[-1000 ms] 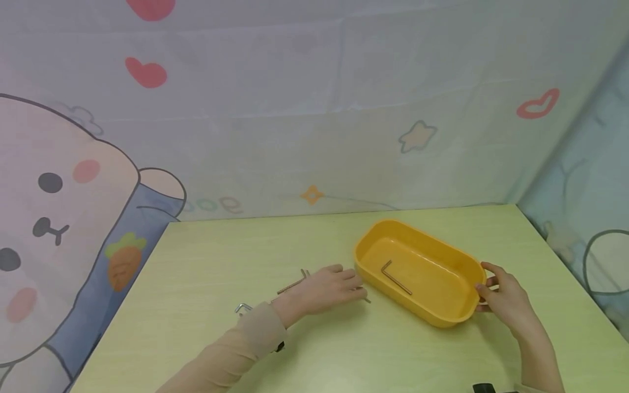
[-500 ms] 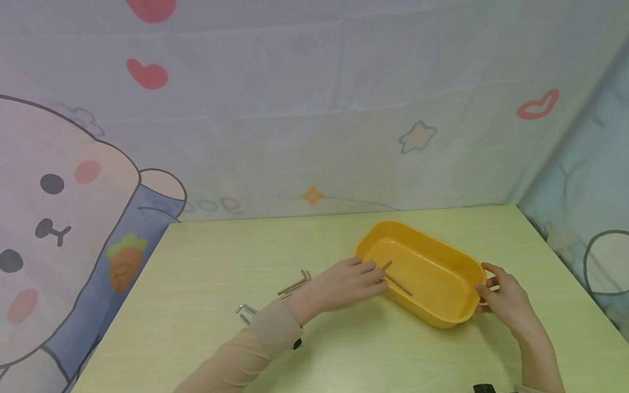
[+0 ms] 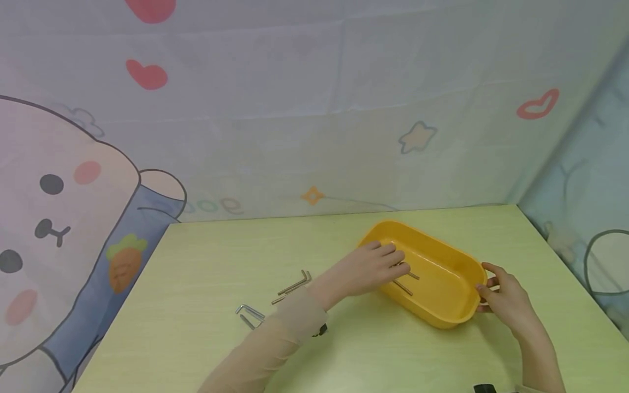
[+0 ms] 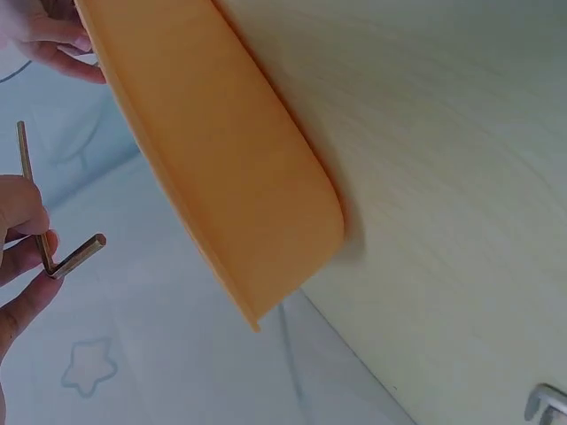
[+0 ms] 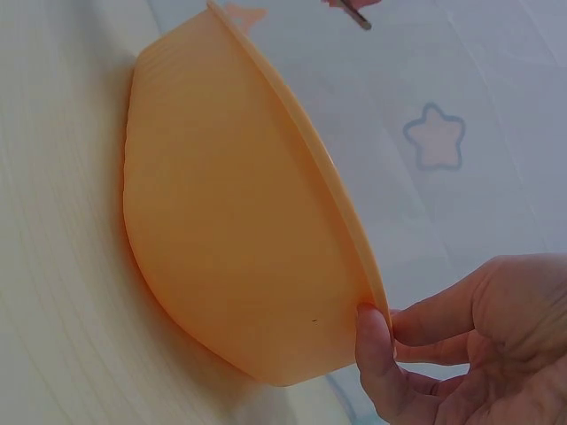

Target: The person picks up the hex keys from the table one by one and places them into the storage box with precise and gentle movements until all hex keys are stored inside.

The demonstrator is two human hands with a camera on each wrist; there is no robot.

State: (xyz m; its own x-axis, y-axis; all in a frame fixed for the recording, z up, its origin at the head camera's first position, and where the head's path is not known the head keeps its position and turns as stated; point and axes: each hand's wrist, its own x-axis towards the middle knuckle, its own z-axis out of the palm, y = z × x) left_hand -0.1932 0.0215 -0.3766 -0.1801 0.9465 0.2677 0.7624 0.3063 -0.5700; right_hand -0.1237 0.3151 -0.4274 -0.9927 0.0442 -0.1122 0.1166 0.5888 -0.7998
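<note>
My left hand is above the yellow tray, near its left end. It pinches a bronze-coloured L-shaped hex key between thumb and fingers. In the left wrist view both arms of that key show, clear of the tray's rim. Another hex key lies on the tray floor, partly hidden behind my left hand. At the tray's right end my right hand grips the rim, its thumb on the outer wall, as the right wrist view shows.
Several more hex keys lie on the pale green table, left of the tray: bronze ones and silver ones, some partly covered by my left sleeve. A printed cloth hangs behind the table.
My left hand has carried its hex key rightward and up, from the table beside the tray to over the tray's inside. My right hand and the tray have stayed put.
</note>
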